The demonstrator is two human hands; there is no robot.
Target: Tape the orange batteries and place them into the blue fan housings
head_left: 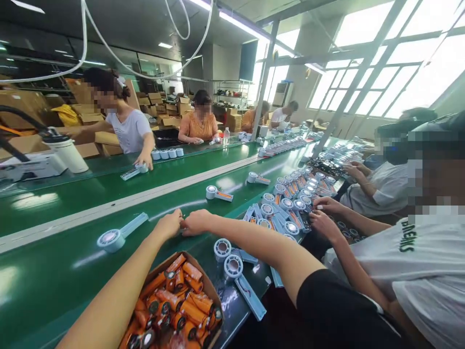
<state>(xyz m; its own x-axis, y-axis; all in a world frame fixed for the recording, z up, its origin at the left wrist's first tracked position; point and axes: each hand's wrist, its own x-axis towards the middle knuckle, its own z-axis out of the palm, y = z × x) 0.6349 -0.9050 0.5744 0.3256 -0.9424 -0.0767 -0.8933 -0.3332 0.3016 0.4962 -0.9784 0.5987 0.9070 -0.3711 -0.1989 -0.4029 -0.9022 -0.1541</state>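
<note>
My left hand (170, 225) and my right hand (196, 222) meet over the near edge of the green belt (174, 194). Both have their fingers pinched together, and whatever lies between them is too small or hidden to name. Just below sits a cardboard box (217, 286) full of orange wired battery cells (192, 310). Left of my hands, a light-blue handheld fan casing (111, 240) lies on the belt with its handle pointing away. Right of the box rest two more casings, one of them a fan casing with a wire in its handle (250, 295).
Many fan casings (286, 203) are heaped along the right side, where a co-worker's hands (325, 218) work. Single casings (218, 193) lie farther up the belt. Across it, a person (127, 126) touches a casing near a white bottle-shaped container (67, 152). White cables hang overhead.
</note>
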